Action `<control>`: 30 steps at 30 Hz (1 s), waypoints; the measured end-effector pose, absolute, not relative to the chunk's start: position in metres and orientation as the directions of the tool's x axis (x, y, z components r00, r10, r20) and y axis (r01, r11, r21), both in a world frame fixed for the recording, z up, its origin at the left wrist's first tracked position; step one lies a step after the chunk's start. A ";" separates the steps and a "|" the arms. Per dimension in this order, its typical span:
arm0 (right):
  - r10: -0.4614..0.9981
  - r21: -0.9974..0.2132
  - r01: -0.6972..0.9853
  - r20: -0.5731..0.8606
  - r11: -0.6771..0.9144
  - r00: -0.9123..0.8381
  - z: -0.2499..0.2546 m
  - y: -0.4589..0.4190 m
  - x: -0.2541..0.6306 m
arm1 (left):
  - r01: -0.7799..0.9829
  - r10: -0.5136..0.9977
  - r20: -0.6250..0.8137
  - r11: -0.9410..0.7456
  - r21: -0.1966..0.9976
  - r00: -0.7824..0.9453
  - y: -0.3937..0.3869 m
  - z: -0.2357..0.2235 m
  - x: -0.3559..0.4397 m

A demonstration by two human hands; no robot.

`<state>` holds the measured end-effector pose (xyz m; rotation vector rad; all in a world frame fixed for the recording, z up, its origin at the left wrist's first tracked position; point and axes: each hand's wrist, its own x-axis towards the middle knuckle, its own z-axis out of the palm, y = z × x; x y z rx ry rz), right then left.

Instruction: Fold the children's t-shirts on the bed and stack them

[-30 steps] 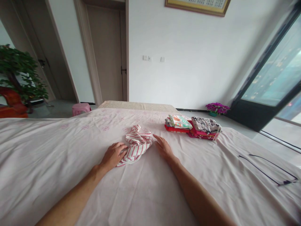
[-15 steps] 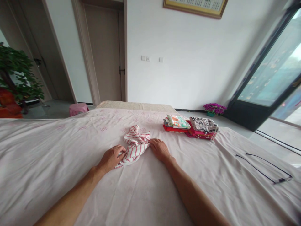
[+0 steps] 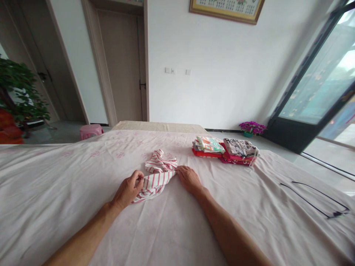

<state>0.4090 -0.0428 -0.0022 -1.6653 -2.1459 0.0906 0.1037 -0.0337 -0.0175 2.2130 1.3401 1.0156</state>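
Note:
A small white garment with red stripes (image 3: 158,179) lies crumpled and partly folded over on the pale bedsheet (image 3: 172,236). At its left edge, my left hand (image 3: 129,188) pinches the cloth between thumb and fingers and lifts it slightly. My right hand (image 3: 190,178) rests low on the sheet, its fingertips closed on the garment's right corner. The garment's exact kind does not show. Further right and back sit two stacks of folded clothes, one with a green-and-orange print on top (image 3: 209,145), the other with a black-lettered grey piece on top (image 3: 241,147).
Black-framed glasses (image 3: 318,199) lie on the sheet at the right. Beyond the bed are a pink stool (image 3: 91,131), a pot of purple flowers (image 3: 252,128), a leafy plant (image 3: 22,88) at the left and a glass door (image 3: 310,88) at the right.
My left hand has raised the garment's left edge a little and pulled it taut, opening a fold below. My right hand stays at the right corner. The view has shifted slightly.

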 end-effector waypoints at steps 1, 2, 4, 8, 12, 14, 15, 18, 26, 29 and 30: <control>0.942 -0.299 0.915 0.278 0.270 -0.187 -0.001 -0.043 0.408 | 0.593 0.870 0.383 -0.492 0.637 0.310 -0.034 -0.016 0.104; 0.947 -0.292 0.922 0.268 0.255 -0.177 0.001 -0.043 0.407 | 0.577 0.870 0.371 -0.494 0.650 0.326 -0.035 -0.016 0.104; 0.962 -0.251 0.944 0.220 0.215 -0.160 0.010 -0.040 0.403 | 0.559 0.876 0.333 -0.479 0.677 0.349 -0.036 -0.014 0.104; 0.994 -0.124 0.989 0.079 0.082 -0.073 0.039 -0.017 0.391 | 0.567 0.872 0.261 -0.472 0.675 0.415 -0.037 -0.012 0.105; 0.991 -0.201 0.979 0.123 -0.020 0.046 0.061 0.025 0.368 | 0.575 0.818 0.304 -0.564 0.593 0.488 -0.038 -0.011 0.106; 0.993 -0.290 0.957 0.103 -0.021 0.053 0.062 0.048 0.354 | 0.564 0.796 0.326 -0.595 0.572 0.509 -0.038 -0.010 0.107; 0.994 -0.334 0.942 0.088 -0.026 0.059 0.059 0.059 0.347 | 0.560 0.791 0.333 -0.603 0.569 0.513 -0.039 -0.009 0.107; 0.995 -0.479 0.875 0.033 -0.071 0.098 0.044 0.084 0.329 | 0.557 0.789 0.336 -0.605 0.568 0.515 -0.041 -0.007 0.107; 0.991 -0.845 0.534 0.051 -0.022 0.123 0.043 0.113 0.337 | 0.688 0.813 0.492 -0.550 0.474 0.311 -0.035 -0.001 0.100; 0.975 -0.943 0.323 0.137 0.075 0.173 0.084 0.119 0.365 | 0.786 0.714 0.689 -0.493 0.373 0.121 -0.015 0.024 0.076; 0.968 -0.959 0.259 0.166 0.115 0.186 0.100 0.119 0.377 | 0.817 0.653 0.755 -0.470 0.335 0.066 -0.007 0.036 0.066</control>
